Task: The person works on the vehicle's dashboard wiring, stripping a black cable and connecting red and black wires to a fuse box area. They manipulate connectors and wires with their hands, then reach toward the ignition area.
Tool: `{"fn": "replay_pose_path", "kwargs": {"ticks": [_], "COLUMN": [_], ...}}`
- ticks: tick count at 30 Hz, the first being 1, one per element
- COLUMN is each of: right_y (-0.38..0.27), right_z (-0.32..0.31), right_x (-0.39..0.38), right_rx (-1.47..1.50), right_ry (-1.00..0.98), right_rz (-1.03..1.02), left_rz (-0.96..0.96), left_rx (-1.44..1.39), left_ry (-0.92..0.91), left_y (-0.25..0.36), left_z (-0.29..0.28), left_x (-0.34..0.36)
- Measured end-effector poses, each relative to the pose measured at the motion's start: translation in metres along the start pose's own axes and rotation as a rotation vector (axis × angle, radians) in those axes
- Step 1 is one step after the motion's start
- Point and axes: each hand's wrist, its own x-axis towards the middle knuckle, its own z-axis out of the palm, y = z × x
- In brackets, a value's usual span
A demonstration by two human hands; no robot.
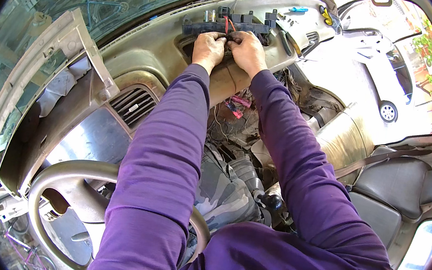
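A long black plastic relay box (202,28) lies on top of the dashboard, with several square black relays (246,17) and a silver cylinder (210,15) standing along it. Red wires (227,25) loop over its middle and run down to my fingertips. My left hand (208,51) is closed at the box's near edge, thumb and fingers pressed together. Beside it, my right hand (248,52) pinches at the same spot, so the fingertips of both hands nearly meet. What they grip between them is hidden behind the fingers. Both forearms reach forward over the steering wheel (70,172).
On the dashboard's right lie pliers (284,41), a blue-handled tool (298,9) and a yellow-and-black tool (325,15). Loose wires with pink connectors (236,107) hang from the opened console. A gear lever (271,201) stands below, and the instrument hood (53,63) is lifted at left.
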Motion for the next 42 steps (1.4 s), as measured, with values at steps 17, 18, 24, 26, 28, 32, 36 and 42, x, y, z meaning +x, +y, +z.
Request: {"fn": "replay_pose_path", "kwargs": {"ticks": [17,18,24,26,28,32,36,42], "right_y": [-0.006,-0.01,0.014,0.012,0.005,-0.006,-0.003,-0.005], "right_z": [-0.004,-0.004,0.003,0.003,0.003,0.004,0.003,0.0], "right_x": [-0.004,-0.003,0.003,0.003,0.003,0.003,0.005,0.0], "right_rx": [0.049,0.056,0.085,0.081,0.047,0.12,0.058,0.098], "right_ry": [-0.028,-0.029,0.046,0.047,0.085,0.145,0.105,0.101], "right_rz": [0.0,0.002,-0.102,-0.047,0.026,0.092,0.091,0.075], "left_rz": [-0.035,-0.072,0.039,0.043,0.061,0.064,0.07,-0.061], "left_rx": [-0.041,-0.084,-0.093,0.008,0.074,0.107,0.163,0.289], "left_ry": [0.012,-0.003,-0.096,-0.098,-0.101,-0.093,-0.038,0.125], "left_y": [0.004,0.001,0.008,0.021,0.025,0.02,0.021,0.046], "left_z": [-0.011,-0.011,-0.004,-0.008,-0.01,-0.009,-0.007,-0.013], "left_x": [-0.003,0.002,-0.002,-0.011,-0.013,-0.013,-0.011,-0.026]}}
